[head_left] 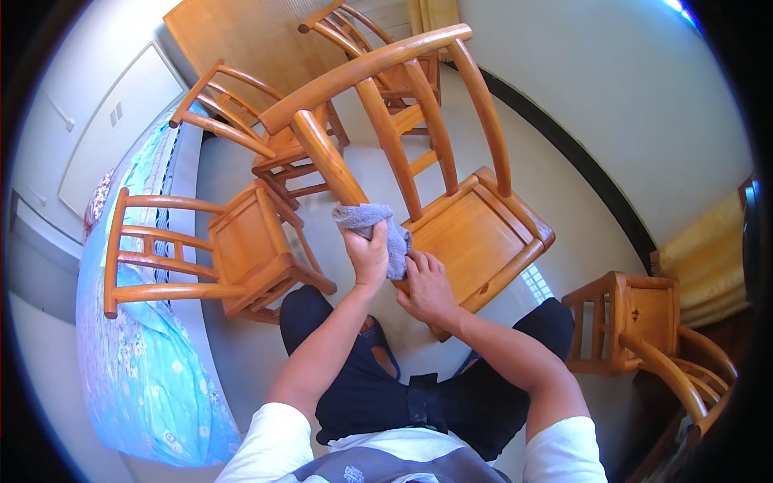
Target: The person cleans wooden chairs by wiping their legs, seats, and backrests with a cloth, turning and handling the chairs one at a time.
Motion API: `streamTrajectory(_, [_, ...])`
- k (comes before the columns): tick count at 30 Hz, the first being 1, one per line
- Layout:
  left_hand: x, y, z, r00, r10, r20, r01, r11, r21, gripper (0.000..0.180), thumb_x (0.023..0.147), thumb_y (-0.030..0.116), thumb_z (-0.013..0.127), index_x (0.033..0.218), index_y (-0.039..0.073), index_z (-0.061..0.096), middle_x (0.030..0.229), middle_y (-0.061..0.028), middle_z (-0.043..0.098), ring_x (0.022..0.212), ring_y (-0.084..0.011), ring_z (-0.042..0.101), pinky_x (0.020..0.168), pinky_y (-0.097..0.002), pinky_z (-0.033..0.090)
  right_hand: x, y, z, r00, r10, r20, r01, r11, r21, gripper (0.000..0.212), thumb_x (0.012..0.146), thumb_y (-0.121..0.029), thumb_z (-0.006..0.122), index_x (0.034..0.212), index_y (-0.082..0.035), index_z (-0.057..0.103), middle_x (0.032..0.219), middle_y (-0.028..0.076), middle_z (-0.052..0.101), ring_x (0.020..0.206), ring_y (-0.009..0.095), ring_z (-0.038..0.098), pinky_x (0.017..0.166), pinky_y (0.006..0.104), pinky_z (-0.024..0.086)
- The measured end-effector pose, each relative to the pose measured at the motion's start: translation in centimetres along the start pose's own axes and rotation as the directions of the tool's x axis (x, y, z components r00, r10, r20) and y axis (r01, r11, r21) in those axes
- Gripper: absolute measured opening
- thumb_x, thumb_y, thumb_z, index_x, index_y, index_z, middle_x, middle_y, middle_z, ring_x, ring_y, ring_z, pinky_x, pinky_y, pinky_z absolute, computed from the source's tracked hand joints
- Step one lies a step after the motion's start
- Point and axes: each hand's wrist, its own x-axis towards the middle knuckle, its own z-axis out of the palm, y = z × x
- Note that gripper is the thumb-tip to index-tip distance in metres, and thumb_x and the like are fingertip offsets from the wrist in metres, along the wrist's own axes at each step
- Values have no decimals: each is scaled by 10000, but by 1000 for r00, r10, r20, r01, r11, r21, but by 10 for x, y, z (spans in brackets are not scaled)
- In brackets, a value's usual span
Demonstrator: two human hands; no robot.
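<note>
A grey cloth (pixel 390 233) is wrapped round the lower part of a back post on a wooden chair (pixel 471 245). My left hand (pixel 369 256) is closed on this cloth, with the thumb pressed over it, where the post meets the seat. Beside it, my right hand (pixel 429 286) lies at the near left edge of the seat with its fingers curled over the wood, next to the cloth's lower end. The chair stands tilted between my knees, its back rising to the upper left. The cloth hides part of the post.
More wooden chairs stand around: one at the left (pixel 250 237), another behind it (pixel 294 149), one at the far side (pixel 403 76) and one at the right (pixel 644 318). A bed with a blue cover (pixel 145 370) runs along the left. A yellow curtain (pixel 704 249) hangs at the right.
</note>
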Motion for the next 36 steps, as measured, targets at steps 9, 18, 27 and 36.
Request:
streamTrajectory(9, [134, 73, 4, 984, 93, -155, -115, 983, -143, 315, 862, 109, 729, 1106, 43, 541, 1052, -57, 636, 923, -145, 616, 851, -317, 508, -1, -3, -1, 1000, -11, -18, 12, 1000, 28, 542, 763, -231, 645, 1238, -6, 513, 1237, 177, 511, 1203, 353, 455, 1033, 452, 351])
streamTrajectory(18, [170, 85, 4, 992, -113, -61, 73, 885, -460, 340, 1002, 367, 539, 1102, 50, 608, 1022, -81, 668, 926, -202, 650, 832, -356, 542, 4, 1, 1, 1000, 7, -31, -6, 1000, 28, 552, 755, -224, 665, 1236, -3, 506, 1238, 174, 506, 1200, 361, 455, 1031, 449, 359])
streamTrajectory(27, [147, 59, -21, 893, -296, 340, 450, 557, -697, 412, 989, 406, 483, 1240, 89, 562, 1154, -97, 637, 1023, -256, 642, 929, -426, 534, 4, -2, 1, 1000, 17, -2, -17, 999, 33, 561, 755, -233, 667, 1238, 1, 503, 1264, 174, 491, 1227, 360, 434, 1045, 462, 339])
streamTrajectory(36, [155, 111, -37, 947, -305, 103, 273, 590, -760, 573, 933, 624, 482, 1253, 154, 552, 1218, -44, 609, 1149, -251, 560, 1040, -436, 444, 1, 2, 3, 999, 37, 2, -37, 999, 16, 586, 753, -241, 671, 1256, 2, 492, 1264, 167, 487, 1225, 357, 430, 1046, 453, 341])
